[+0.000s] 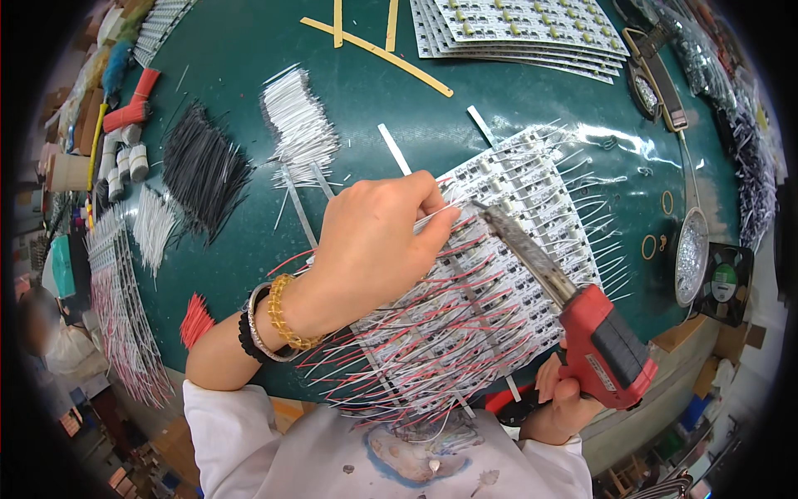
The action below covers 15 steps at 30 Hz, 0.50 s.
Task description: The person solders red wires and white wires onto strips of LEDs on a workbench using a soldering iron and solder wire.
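My left hand (378, 237) is closed in a pinch on a thin white wire (438, 214) over the circuit board panel (532, 179). My right hand (565, 391), partly hidden, grips a red and black soldering gun (605, 349) from below. The gun's metal tip points up and left, close to the pinched wire; whether they touch I cannot tell. Rows of red and white wires (416, 349) stick out over the near side of the panel, with white ones along its right edge. Pale metal strips (394, 150) poke out from around the panel.
White wires (299, 116) and black wires (204, 170) lie in piles at left. A red wire bundle (196, 320) sits nearer me. Stacked panels (524, 25) and yellow strips (378, 54) are at the far side. A metal strainer (692, 258) and a small fan (727, 283) stand at right.
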Each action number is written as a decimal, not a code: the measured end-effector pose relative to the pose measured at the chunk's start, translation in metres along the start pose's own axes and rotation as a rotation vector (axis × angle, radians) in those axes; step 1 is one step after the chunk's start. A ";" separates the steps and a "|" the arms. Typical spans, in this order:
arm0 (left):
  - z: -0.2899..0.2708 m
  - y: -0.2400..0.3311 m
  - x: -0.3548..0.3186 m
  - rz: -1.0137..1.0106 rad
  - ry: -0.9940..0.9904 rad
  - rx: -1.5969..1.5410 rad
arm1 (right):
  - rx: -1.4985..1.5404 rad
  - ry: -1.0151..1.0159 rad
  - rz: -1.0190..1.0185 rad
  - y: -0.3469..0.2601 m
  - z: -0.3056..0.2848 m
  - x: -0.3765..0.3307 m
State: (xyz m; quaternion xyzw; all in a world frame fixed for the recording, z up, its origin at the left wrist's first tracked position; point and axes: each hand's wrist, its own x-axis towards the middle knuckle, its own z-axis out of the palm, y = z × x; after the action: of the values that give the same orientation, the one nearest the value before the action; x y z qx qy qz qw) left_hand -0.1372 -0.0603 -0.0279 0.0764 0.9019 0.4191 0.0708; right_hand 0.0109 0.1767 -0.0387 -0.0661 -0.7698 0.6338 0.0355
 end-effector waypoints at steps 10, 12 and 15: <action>-0.004 0.002 -0.001 -0.003 -0.015 0.048 | 0.211 0.000 0.094 -0.013 0.005 0.002; -0.005 0.003 -0.002 -0.002 -0.016 0.077 | 0.217 0.013 0.080 -0.012 0.006 0.001; -0.011 0.005 -0.007 0.268 0.290 0.250 | 0.238 0.039 0.037 -0.010 0.000 -0.004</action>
State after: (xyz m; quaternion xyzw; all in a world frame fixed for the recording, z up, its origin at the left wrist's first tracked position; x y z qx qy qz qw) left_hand -0.1321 -0.0666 -0.0170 0.1426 0.9295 0.3162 -0.1257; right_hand 0.0142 0.1738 -0.0289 -0.0881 -0.6871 0.7197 0.0463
